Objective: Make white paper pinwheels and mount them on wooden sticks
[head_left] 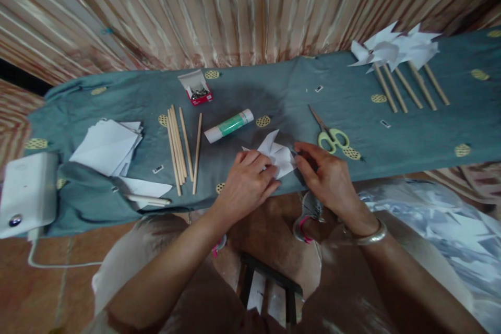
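A white paper pinwheel (278, 154), partly folded, lies near the front edge of the cloth-covered table. My left hand (250, 177) is closed on its left side, and the fingers cover part of the paper. At the right corner, the thumb and forefinger of my right hand (326, 175) pinch the edge. Just beyond the pinwheel lies a glue stick (230, 125) with a green label. Scissors (331, 135) with light green handles rest beyond my right hand, blades pointing away.
Several wooden sticks (178, 148) lie left of the glue stick, with a red box of small metal pieces (200, 95) behind them. A stack of white paper (107, 146) and a white device (27, 193) are farther left. Finished pinwheels on sticks (395, 52) lie at back right.
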The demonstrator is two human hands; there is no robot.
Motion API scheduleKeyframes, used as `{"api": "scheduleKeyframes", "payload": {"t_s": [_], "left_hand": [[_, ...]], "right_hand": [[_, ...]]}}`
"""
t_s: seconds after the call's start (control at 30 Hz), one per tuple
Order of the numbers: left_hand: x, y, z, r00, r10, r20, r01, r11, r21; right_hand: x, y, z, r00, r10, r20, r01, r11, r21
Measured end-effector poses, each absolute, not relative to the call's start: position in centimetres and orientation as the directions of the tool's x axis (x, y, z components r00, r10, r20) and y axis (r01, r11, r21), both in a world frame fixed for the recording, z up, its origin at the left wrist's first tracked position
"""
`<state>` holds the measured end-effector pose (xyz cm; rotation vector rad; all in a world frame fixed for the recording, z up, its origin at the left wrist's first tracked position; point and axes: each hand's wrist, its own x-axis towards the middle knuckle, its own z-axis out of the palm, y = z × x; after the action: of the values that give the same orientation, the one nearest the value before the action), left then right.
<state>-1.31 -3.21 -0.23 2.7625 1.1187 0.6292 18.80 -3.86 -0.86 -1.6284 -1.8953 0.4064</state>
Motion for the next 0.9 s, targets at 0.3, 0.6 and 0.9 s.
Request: {"api": "scheduleKeyframes", "payload": {"t_s": [0.3,0.6,0.9], "left_hand": [[-0.3,-3.4,-0.5,0.681,0.669,0.298,0.671,-0.733,0.112],[-0.7,-3.9,-0.6,0.690,0.652,0.315,0.660,-0.745,0.096],[-1.3,-4.4,-0.3,0.724,0.611,0.320,0.612,-0.783,0.110]], "right_hand": [[19.2,-4.3,-0.3,-0.109,0.958,0.266,0.740,0.257,-0.621],[19.9,-5.2,-0.3,-0.158,0.957,0.245,0.654,0.287,-0.700],[20.3,-5.6,-0.5,-0.200,0.964,0.174,0.565,0.259,-0.784]]}}
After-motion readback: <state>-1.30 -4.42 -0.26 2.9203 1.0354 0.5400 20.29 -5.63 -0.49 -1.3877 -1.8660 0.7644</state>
